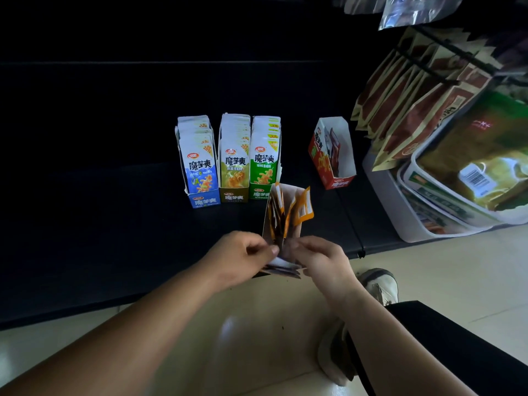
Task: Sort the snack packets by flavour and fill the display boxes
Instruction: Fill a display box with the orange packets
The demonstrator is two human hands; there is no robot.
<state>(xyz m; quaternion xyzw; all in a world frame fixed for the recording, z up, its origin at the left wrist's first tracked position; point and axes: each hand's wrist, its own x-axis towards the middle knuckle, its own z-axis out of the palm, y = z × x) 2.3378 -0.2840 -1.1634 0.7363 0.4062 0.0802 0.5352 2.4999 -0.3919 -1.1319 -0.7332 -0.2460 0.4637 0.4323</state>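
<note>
Three full display boxes stand side by side on the dark shelf: a blue box (pixel 200 172), a brown box (pixel 234 167) and a green box (pixel 264 164). A red box (pixel 331 155) stands apart to the right, tilted, holding a few packets. Closest to me is an orange box (pixel 283 215) with several orange packets leaning loosely in it. My left hand (pixel 243 252) and my right hand (pixel 320 258) meet at its near end. Both pinch a small stack of packets (pixel 283 267) held between them.
The black shelf (pixel 114 210) ends at a pale tiled floor (pixel 257 324). White bins (pixel 428 201) with large snack bags stand at the right, under bags hanging on hooks (pixel 414 90). A shoe (pixel 380 284) and a dark trouser leg (pixel 445 338) are below my right arm.
</note>
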